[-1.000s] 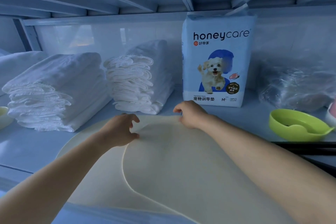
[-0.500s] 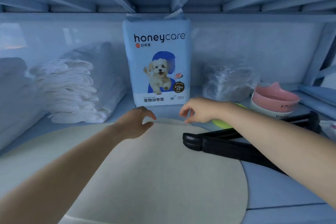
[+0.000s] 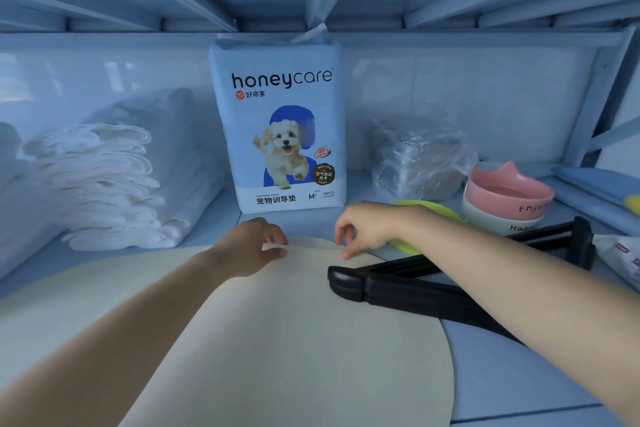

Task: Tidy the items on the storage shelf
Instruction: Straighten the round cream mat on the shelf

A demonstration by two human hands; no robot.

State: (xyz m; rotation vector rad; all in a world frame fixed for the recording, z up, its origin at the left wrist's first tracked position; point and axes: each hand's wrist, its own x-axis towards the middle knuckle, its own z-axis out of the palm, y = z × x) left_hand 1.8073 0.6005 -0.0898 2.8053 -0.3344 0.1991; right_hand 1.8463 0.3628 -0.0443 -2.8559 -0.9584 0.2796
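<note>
background | glossy white tiled wall (image 3: 485, 97) — spans the rear | pale light reflections — left part

I read a matt, smooth cream mat (image 3: 311, 340) at six o'clock, a glossy plastic pack (image 3: 280, 135) at twelve, crinkled clear plastic film (image 3: 419, 156) at two.

A pale blue storage shelf (image 3: 519, 374) carries a cream round mat (image 3: 311, 340) at the front. A black plastic tool (image 3: 433, 291) lies touching the mat's right edge. Behind stand a stack of white folded pads (image 3: 104, 184), an upright honeycare training-pad pack (image 3: 280, 135), a clear plastic bag (image 3: 419, 156), a green dish (image 3: 433, 210) and a white bowl (image 3: 502, 222).
</note>
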